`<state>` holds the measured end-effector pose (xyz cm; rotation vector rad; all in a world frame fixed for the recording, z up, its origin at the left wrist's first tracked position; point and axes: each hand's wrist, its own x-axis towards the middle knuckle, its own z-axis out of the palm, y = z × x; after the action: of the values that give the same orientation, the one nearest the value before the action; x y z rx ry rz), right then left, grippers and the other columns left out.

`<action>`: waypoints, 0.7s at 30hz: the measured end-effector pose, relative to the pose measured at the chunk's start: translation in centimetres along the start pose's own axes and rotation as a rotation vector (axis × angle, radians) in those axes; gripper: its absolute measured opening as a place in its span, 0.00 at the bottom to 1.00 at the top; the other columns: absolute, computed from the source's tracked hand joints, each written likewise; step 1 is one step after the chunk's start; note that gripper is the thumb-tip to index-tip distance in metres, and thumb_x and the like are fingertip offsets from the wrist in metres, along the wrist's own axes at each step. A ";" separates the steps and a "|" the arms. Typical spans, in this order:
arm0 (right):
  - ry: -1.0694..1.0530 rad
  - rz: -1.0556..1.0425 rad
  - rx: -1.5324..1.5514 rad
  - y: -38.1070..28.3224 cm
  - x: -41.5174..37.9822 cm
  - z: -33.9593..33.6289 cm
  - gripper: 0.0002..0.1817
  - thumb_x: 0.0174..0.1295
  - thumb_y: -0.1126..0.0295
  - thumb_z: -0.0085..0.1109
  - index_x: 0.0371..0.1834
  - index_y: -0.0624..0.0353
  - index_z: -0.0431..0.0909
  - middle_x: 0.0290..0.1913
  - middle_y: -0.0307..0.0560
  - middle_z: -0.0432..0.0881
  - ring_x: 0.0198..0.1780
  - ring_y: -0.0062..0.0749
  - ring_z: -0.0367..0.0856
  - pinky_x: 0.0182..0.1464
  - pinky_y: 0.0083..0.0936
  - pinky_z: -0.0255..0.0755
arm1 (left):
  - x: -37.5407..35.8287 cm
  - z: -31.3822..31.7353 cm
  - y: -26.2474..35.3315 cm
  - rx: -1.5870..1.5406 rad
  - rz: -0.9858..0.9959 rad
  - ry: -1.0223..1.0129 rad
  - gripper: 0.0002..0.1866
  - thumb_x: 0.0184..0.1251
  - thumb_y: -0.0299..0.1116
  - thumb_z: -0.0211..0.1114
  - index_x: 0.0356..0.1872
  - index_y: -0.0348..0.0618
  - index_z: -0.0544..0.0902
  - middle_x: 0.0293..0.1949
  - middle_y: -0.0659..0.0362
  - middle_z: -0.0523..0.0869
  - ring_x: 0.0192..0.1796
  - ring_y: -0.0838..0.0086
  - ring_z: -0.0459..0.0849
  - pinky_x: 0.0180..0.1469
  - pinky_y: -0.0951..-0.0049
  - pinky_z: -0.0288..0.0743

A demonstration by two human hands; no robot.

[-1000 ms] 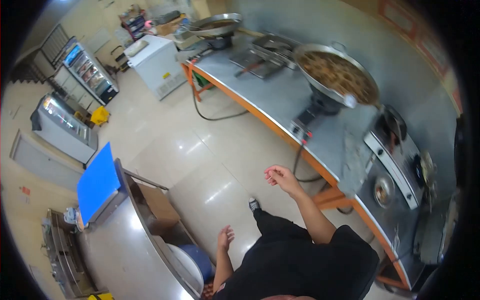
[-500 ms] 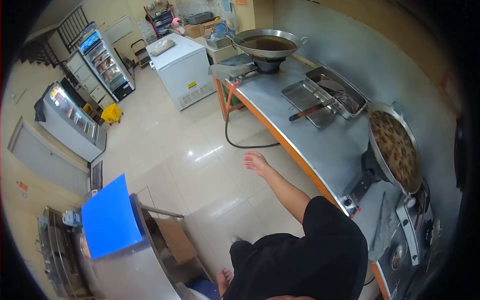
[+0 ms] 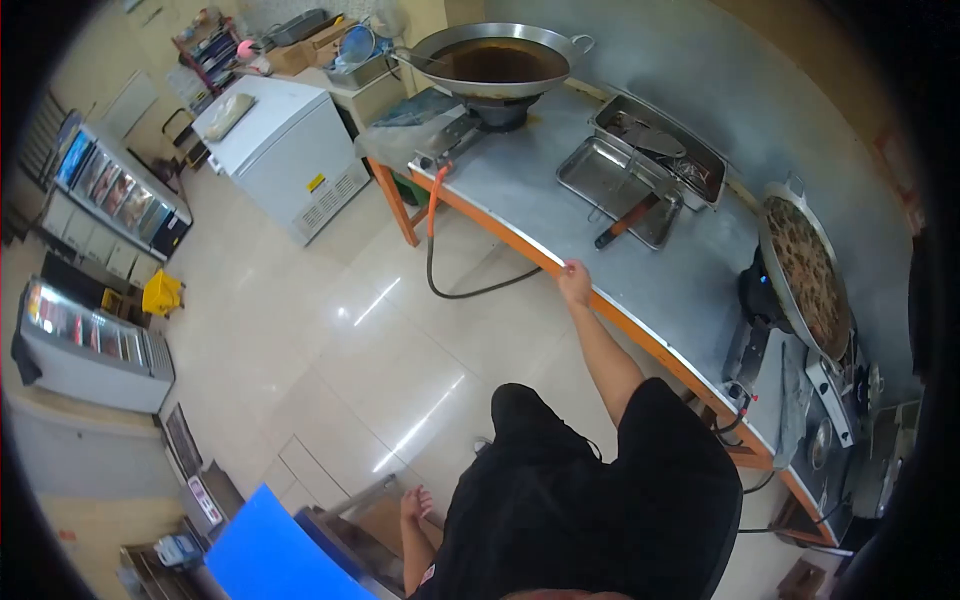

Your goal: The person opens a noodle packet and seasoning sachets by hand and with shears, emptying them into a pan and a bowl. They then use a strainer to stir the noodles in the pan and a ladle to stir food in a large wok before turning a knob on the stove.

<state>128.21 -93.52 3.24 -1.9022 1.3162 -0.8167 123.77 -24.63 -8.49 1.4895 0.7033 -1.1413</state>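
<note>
My right hand (image 3: 575,284) is at the near edge of the metal-topped table (image 3: 520,205); whether it touches cannot be made out, and its fingers are mostly hidden. Low beside my body, my left hand (image 3: 416,502) is loosely open with nothing in it, close to a cardboard piece (image 3: 378,530). On the table, a wok (image 3: 573,52) of dark liquid sits on a burner at the far end. Another wok (image 3: 803,262), full of brown pieces in liquid, stands over a lit burner (image 3: 760,285). Between them lie a shallow metal tray (image 3: 590,175) and a wooden-handled utensil (image 3: 628,220).
A deeper metal pan (image 3: 708,165) holds utensils. A hose (image 3: 430,255) hangs from the table toward the tiled floor (image 3: 340,370). A white chest freezer (image 3: 290,150), display fridges (image 3: 95,340) and a yellow bucket (image 3: 161,293) stand to the left. A blue board (image 3: 280,555) is at lower left.
The view has swung rightward and moved closer to the table. My right hand has come to the table's edge. My left hand has risen further into view.
</note>
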 end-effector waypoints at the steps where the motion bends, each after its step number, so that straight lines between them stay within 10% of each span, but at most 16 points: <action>1: 0.116 -0.073 -0.021 0.1 1.4 0.1 0.14 0.56 0.71 0.56 0.47 0.58 0.76 0.39 0.52 0.81 0.46 0.45 0.80 0.51 0.36 0.72 | 0.4 0.0 4.4 0.063 0.037 0.036 0.19 0.69 0.44 0.56 0.55 0.45 0.73 0.43 0.55 0.82 0.36 0.71 0.80 0.27 0.73 0.73; 7: 0.529 -0.074 -0.344 -3.7 12.0 0.3 0.22 0.53 0.69 0.62 0.53 0.53 0.70 0.52 0.55 0.75 0.53 0.51 0.74 0.54 0.40 0.69 | 5.3 1.1 23.9 0.241 0.202 0.181 0.21 0.67 0.47 0.56 0.55 0.47 0.74 0.44 0.54 0.82 0.40 0.68 0.82 0.39 0.65 0.76; 16: 0.227 0.446 -0.933 -0.8 24.1 2.0 0.38 0.62 0.71 0.55 0.74 0.37 0.50 0.67 0.58 0.53 0.53 0.53 0.75 0.52 0.43 0.76 | 11.9 15.2 40.0 0.325 0.163 -0.138 0.24 0.70 0.48 0.53 0.62 0.47 0.70 0.53 0.52 0.80 0.50 0.63 0.81 0.48 0.61 0.77; 21: 0.310 0.450 -1.014 -2.1 26.8 -1.2 0.34 0.66 0.72 0.48 0.75 0.41 0.50 0.61 0.56 0.64 0.52 0.48 0.77 0.48 0.37 0.80 | 15.2 18.1 47.2 0.375 0.125 -0.270 0.25 0.70 0.49 0.54 0.63 0.48 0.69 0.55 0.51 0.79 0.52 0.62 0.80 0.48 0.61 0.77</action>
<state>136.23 -118.56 8.78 -2.0470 2.5690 -0.1847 166.10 -55.78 -3.32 1.6190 0.2128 -1.3965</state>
